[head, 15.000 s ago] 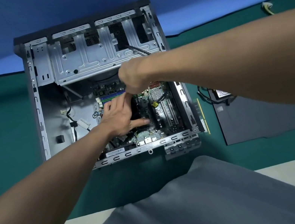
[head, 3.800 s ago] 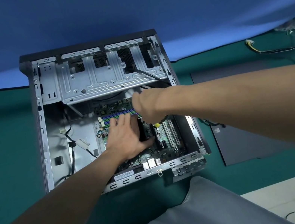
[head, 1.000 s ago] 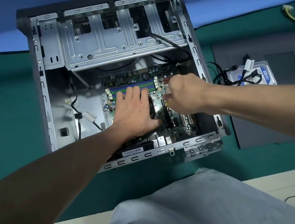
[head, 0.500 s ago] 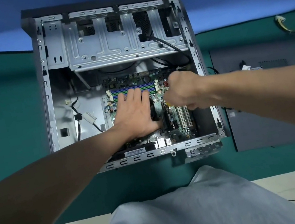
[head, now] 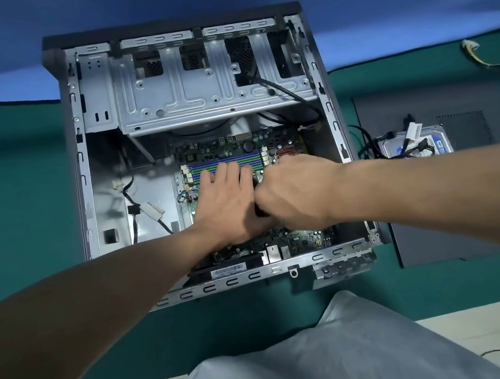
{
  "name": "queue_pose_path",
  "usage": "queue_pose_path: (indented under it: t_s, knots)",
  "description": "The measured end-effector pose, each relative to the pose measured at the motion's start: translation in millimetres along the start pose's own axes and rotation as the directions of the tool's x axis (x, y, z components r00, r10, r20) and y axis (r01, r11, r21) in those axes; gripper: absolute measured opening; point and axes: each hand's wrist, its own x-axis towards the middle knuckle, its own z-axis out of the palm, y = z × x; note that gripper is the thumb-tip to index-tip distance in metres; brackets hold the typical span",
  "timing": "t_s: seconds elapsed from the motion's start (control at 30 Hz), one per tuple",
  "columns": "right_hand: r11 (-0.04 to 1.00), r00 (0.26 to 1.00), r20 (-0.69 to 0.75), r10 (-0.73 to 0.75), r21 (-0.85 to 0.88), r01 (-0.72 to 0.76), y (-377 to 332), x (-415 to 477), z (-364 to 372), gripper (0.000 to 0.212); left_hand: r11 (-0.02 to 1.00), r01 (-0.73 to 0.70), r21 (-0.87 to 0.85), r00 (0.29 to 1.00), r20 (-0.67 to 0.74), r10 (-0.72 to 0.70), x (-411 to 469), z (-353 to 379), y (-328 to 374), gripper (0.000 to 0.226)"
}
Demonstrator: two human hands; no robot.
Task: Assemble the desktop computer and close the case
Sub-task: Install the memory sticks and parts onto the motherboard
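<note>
The case (head: 84, 185) lies on the desk (head: 9, 198), motherboard (head: 234, 148) in its near half, drive cage (head: 209, 96) behind. The side panel (head: 432, 224) lies right of it, a hard drive (head: 415, 147) on top.

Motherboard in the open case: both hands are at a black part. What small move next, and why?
Probably press the black part fully home: the left hand lies flat on it, the right hand curls at its edge, its grip hidden.
</note>
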Motion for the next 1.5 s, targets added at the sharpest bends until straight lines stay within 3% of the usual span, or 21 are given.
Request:
queue_pose_path:
  t_s: [0.07, 0.13, 0.27, 0.37, 0.43, 0.5, 0.53, 0.63, 0.7, 0.8, 0.87, 0.93, 1.0, 1.03, 1.1, 1.2, 1.27, 1.3, 1.4, 1.43, 1.5]
  knots:
    - [0.848, 0.94, 0.087, 0.33, 0.41, -0.335, 4, 6, -3, 0.009, 1.0, 0.007, 0.019, 1.0, 0.007, -0.007, 1, -2, 2, 0.085]
    - [0.707, 0.885, 0.206, 0.417, 0.538, -0.459, 12, 10, -7, 0.007, 0.999, 0.019, 0.047, 1.0, -0.004, -0.019, 1, -2, 2, 0.089]
    - [0.982, 0.962, 0.233, 0.14, 0.09, -0.165, 6, 1, -11, 0.021, 1.0, 0.015, 0.014, 1.0, -0.011, -0.015, -1, -3, 1, 0.089]
    - [0.931, 0.992, 0.023, -0.122, -0.343, 0.123, 5, -6, -5, 0.023, 0.999, -0.004, 0.037, 1.0, -0.002, 0.004, -1, -3, -1, 0.089]
    - [0.896, 0.977, 0.016, -0.212, -0.397, 0.2, 8, -9, 0, 0.037, 1.0, -0.002, 0.031, 1.0, -0.001, 0.002, -2, -2, -1, 0.091]
    - [0.971, 0.994, -0.02, -0.11, -0.214, 0.104, 5, -7, 5, 0.035, 1.0, -0.002, 0.007, 1.0, -0.013, 0.002, -1, -2, 0, 0.091]
    - [0.999, 0.998, -0.046, 0.048, 0.023, -0.047, 2, -3, 7, 0.031, 1.0, -0.002, 0.003, 1.0, -0.017, 0.002, -1, -3, 0, 0.09]
    - [0.684, 0.865, 0.157, 0.477, 0.551, -0.478, 5, 12, 1, 0.004, 1.0, 0.013, 0.02, 1.0, -0.012, -0.012, -1, -2, 1, 0.089]
    - [0.625, 0.857, 0.262, 0.444, 0.594, -0.506, 14, 16, -5, 0.005, 0.999, 0.02, 0.025, 1.0, -0.004, -0.02, 0, -3, 2, 0.09]
    - [0.869, 0.925, 0.315, 0.212, 0.373, -0.326, 11, 6, -11, 0.007, 1.0, 0.023, 0.007, 1.0, -0.007, -0.023, -1, -3, 1, 0.091]
    - [0.996, 0.978, 0.189, 0.089, -0.016, -0.087, 6, 0, -6, 0.022, 1.0, 0.012, -0.011, 1.0, -0.024, -0.013, -2, -3, 0, 0.089]
    - [0.935, 0.99, 0.014, -0.143, -0.326, 0.14, 5, -5, -5, 0.019, 1.0, -0.001, 0.001, 1.0, -0.026, 0.001, -3, -5, 0, 0.09]
    - [0.886, 0.969, 0.018, -0.247, -0.4, 0.234, 9, -9, -3, 0.021, 1.0, 0.003, 0.005, 1.0, -0.009, -0.003, -3, -5, 1, 0.091]
    - [0.921, 0.979, 0.009, -0.206, -0.336, 0.197, 10, -9, 1, 0.02, 1.0, 0.008, 0.007, 1.0, -0.008, -0.007, -2, -5, 1, 0.09]
    - [0.994, 0.997, -0.036, 0.074, 0.079, -0.071, 8, -5, 7, 0.02, 1.0, 0.01, 0.021, 1.0, -0.009, -0.01, -1, -3, 2, 0.088]
    - [0.548, 0.813, 0.216, 0.541, 0.642, -0.536, 11, 7, 10, 0.014, 0.999, 0.021, 0.046, 1.0, -0.011, -0.021, 0, 0, 2, 0.092]
    - [0.385, 0.79, 0.368, 0.49, 0.722, -0.575, 17, 8, 6, 0.014, 0.999, 0.026, 0.04, 0.999, -0.019, -0.026, 0, 0, 2, 0.095]
    - [0.427, 0.826, 0.399, 0.399, 0.717, -0.552, 17, 6, 2, 0.017, 0.999, 0.029, 0.034, 0.999, -0.026, -0.028, 0, 0, 2, 0.095]
    - [0.924, 0.961, 0.21, 0.177, 0.3, -0.236, 11, -4, -4, 0.019, 1.0, 0.029, 0.008, 0.999, -0.04, -0.029, -1, -1, 1, 0.09]
    - [0.997, 0.995, 0.077, 0.062, 0.05, -0.066, 11, -6, -3, 0.019, 1.0, 0.024, 0.002, 0.999, -0.039, -0.024, -2, -2, 1, 0.086]
    - [0.949, 0.988, -0.049, -0.148, -0.287, 0.128, 13, -9, -3, 0.019, 1.0, 0.019, 0.01, 1.0, -0.024, -0.018, -2, -2, 1, 0.084]
